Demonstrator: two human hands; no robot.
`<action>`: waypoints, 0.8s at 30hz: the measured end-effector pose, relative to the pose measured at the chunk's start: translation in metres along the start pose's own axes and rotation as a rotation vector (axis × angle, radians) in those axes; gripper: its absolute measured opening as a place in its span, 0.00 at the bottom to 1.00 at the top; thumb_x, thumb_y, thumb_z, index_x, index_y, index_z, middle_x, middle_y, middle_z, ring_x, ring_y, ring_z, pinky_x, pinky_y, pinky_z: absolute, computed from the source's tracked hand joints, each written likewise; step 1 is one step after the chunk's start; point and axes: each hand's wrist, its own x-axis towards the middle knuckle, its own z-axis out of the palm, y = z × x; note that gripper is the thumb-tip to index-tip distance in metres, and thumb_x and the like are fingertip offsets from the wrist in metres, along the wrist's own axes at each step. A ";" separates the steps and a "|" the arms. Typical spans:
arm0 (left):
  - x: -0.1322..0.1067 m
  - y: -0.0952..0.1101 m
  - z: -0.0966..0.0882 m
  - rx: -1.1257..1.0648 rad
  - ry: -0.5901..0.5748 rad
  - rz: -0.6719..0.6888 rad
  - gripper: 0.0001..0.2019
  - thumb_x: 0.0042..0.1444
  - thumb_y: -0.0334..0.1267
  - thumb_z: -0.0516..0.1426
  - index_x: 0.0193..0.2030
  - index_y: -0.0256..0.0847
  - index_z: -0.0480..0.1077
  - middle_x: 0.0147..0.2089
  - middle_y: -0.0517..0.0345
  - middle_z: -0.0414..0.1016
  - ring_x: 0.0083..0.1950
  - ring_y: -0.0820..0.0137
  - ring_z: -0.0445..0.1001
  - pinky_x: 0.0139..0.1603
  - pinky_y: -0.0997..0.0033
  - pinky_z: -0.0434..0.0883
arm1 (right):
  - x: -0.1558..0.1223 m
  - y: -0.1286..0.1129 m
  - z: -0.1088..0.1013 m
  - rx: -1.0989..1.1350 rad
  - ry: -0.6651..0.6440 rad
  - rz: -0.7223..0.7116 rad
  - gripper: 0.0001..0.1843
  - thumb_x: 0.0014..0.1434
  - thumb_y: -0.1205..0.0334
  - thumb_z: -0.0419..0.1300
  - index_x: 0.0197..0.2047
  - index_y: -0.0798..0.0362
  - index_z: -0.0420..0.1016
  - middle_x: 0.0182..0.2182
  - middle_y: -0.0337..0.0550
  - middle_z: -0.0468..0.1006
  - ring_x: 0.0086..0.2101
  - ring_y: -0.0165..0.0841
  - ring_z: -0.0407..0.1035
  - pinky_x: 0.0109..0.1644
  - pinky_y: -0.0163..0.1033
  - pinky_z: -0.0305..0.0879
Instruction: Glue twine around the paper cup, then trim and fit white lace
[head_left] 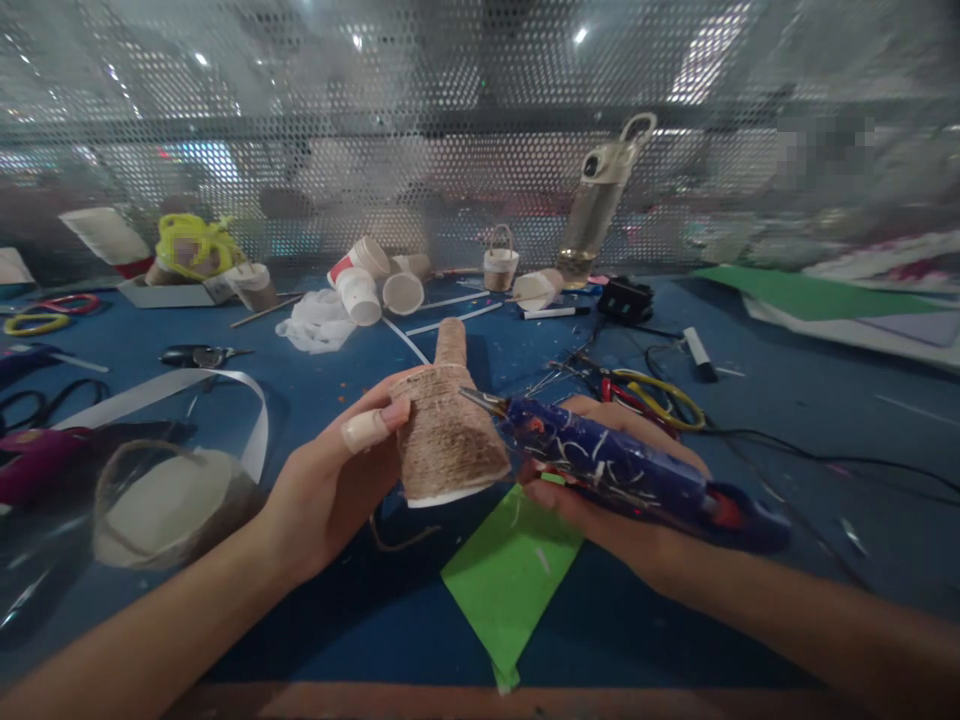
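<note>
L hand (330, 490) is closed on the twine-wrapped cup (448, 440), held wide rim down just above the blue table (787, 420) at centre of view, w/ the plastered thumb on its front. R hand (600, 505) is wrapped round the blue glue gun (637, 475); nozzle tip touches the cup's upper R side. Green paper sheet (510, 570) lies on the table below both hands, w/ twine spool (161, 505) near the L forearm.

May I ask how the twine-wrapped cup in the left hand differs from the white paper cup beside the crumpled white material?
The twine-wrapped cup is covered in brown twine; the white paper cup is bare. The left hand holds the twine-wrapped cup wide end down, the glue gun in the right hand at its side; the white paper cup lies on its side on the table. Both are tapered.
</note>
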 end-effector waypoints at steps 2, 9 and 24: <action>0.000 0.000 0.000 -0.005 -0.025 -0.004 0.17 0.65 0.35 0.52 0.57 0.40 0.75 0.56 0.49 0.78 0.62 0.54 0.72 0.66 0.53 0.64 | -0.001 0.001 0.000 0.025 -0.035 -0.004 0.11 0.57 0.69 0.68 0.37 0.44 0.73 0.36 0.36 0.77 0.35 0.33 0.74 0.38 0.39 0.72; 0.001 -0.005 0.001 0.082 -0.032 -0.086 0.16 0.66 0.43 0.54 0.55 0.41 0.76 0.52 0.48 0.80 0.56 0.53 0.76 0.61 0.53 0.69 | -0.002 -0.004 0.003 0.108 -0.062 0.019 0.11 0.58 0.71 0.67 0.37 0.45 0.72 0.37 0.36 0.77 0.37 0.34 0.75 0.40 0.41 0.71; 0.001 -0.001 0.005 0.120 0.121 -0.042 0.17 0.60 0.45 0.61 0.54 0.43 0.77 0.51 0.52 0.81 0.52 0.58 0.77 0.51 0.62 0.74 | -0.005 -0.010 0.001 0.069 -0.125 0.055 0.13 0.54 0.74 0.66 0.34 0.46 0.70 0.37 0.36 0.76 0.35 0.33 0.74 0.38 0.40 0.70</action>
